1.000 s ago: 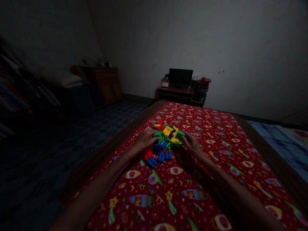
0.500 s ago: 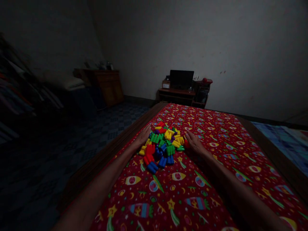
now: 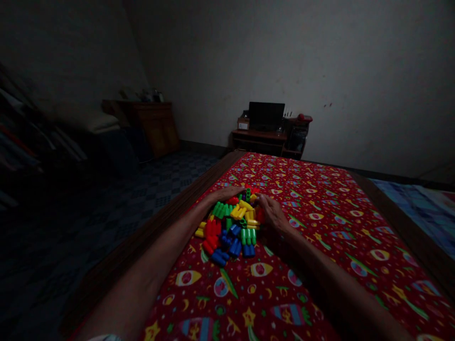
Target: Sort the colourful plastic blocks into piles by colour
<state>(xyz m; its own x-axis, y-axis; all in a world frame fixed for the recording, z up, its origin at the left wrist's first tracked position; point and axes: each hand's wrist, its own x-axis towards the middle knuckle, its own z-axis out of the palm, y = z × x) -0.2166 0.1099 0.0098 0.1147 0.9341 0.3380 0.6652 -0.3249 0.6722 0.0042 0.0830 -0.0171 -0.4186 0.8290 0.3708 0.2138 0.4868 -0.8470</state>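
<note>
Left hand, one: I see fingers extended, no grip visible, along the pile's far edge. Right hand, one: loosely curved; I cannot tell whether it grips. Toy blocks, assorted colours: between both hands, spreading nearward. Red cloth: beneath both.

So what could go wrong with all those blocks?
The pile of blocks looks loose, so a squeeze from the left hand and right hand might make some tumble. The blue blocks sit on the near side, where neither hand guards them, so they could slide away. And the pile lies toward the left side of the red cloth, so a hard push that way could send one onto the floor.
</note>
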